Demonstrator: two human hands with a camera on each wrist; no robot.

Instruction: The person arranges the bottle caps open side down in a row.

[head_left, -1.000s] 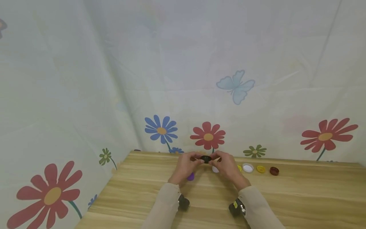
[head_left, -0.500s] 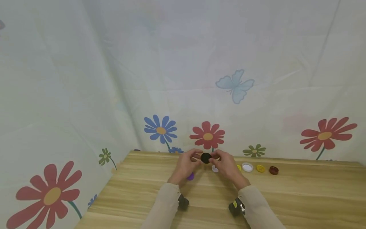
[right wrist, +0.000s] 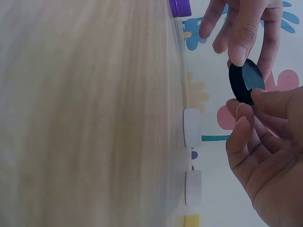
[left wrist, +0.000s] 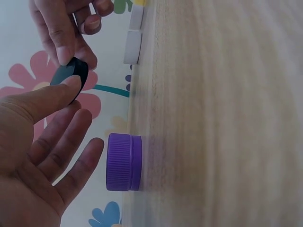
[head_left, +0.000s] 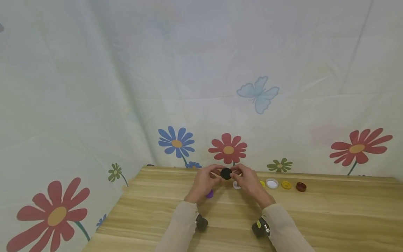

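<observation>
A black round bottle cap (head_left: 226,173) is held up off the table between both hands, its flat round face turned toward the head camera. My left hand (head_left: 204,182) pinches its left edge between thumb and fingertips, with the other fingers spread in the left wrist view. On the opposite edge, my right hand (head_left: 248,180) grips it by thumb and fingers. Below the left hand stands a purple ribbed cap (left wrist: 124,161), partly covered by that hand in the head view. A white cap (head_left: 237,185) lies on the table beneath the right hand.
To the right of my hands a row of caps runs along the wooden table (head_left: 340,210): a yellow one (head_left: 262,183) partly hidden, a white one (head_left: 272,183), another yellow (head_left: 286,184) and a dark red one (head_left: 301,187). A flower-printed curtain (head_left: 195,70) hangs behind.
The black cap has tilted from nearly edge-on to showing its full round face. Both hands have stayed in about the same place, still holding it.
</observation>
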